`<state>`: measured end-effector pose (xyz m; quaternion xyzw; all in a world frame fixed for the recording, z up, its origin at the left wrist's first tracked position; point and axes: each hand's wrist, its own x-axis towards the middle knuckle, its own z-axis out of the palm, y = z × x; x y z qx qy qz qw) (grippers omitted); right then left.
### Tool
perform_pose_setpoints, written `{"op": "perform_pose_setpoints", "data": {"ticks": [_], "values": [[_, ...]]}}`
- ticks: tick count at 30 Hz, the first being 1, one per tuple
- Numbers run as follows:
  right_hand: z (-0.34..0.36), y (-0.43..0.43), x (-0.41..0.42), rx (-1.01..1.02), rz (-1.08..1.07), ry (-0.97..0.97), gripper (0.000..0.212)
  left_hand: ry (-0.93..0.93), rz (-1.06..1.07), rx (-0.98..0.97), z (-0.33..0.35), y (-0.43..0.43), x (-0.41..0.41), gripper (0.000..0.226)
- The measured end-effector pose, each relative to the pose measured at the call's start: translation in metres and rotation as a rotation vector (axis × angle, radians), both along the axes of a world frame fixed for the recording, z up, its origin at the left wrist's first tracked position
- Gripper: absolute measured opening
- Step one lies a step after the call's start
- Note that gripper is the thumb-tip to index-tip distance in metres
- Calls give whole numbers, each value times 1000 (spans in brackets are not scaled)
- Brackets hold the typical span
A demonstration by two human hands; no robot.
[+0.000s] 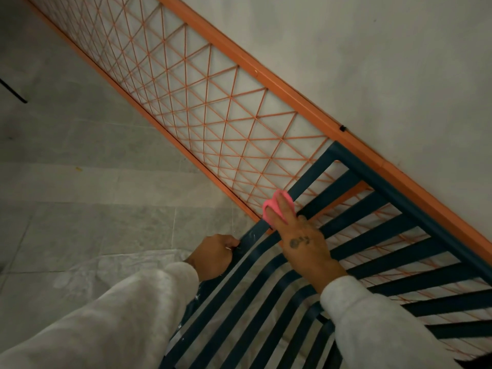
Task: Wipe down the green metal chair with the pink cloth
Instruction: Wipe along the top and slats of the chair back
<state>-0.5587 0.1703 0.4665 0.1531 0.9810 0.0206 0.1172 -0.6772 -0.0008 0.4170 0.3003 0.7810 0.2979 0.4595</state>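
The dark green metal chair (394,257) fills the lower right, its slats running diagonally. My right hand (303,241) presses the pink cloth (269,209) flat against the chair's left frame bar, with two fingers lying over the cloth. My left hand (215,255) is curled around the same frame bar lower down, near a scuffed pale patch. Both forearms are in pale fleece sleeves.
An orange metal frame with a wire lattice (202,102) leans against the white wall (372,49), directly behind the chair. Grey floor tiles (80,182) spread to the left. A thin black rod (13,91) shows at the left edge.
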Motion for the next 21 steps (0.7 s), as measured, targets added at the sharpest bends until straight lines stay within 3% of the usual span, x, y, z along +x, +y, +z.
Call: {"op": "perform_pose_setpoints", "data": {"ticks": [4, 8, 11, 16, 19, 21], "values": [[4, 14, 6, -85, 105, -88, 94, -8, -11, -4, 1, -3, 1, 47], [23, 29, -9, 50, -65, 37, 89, 2, -4, -1, -3, -5, 0, 45], [20, 17, -17, 20, -127, 57, 87, -2, 9, 4, -5, -5, 0, 45], [-7, 6, 1, -147, 70, -52, 95, -18, 0, 10, -5, -7, 1, 46], [7, 31, 2, -39, 182, -7, 97, -3, 9, 26, -4, -7, 3, 44], [20, 41, -3, 49, 136, -18, 97, 8, 17, 33, -4, -7, 4, 42]]}}
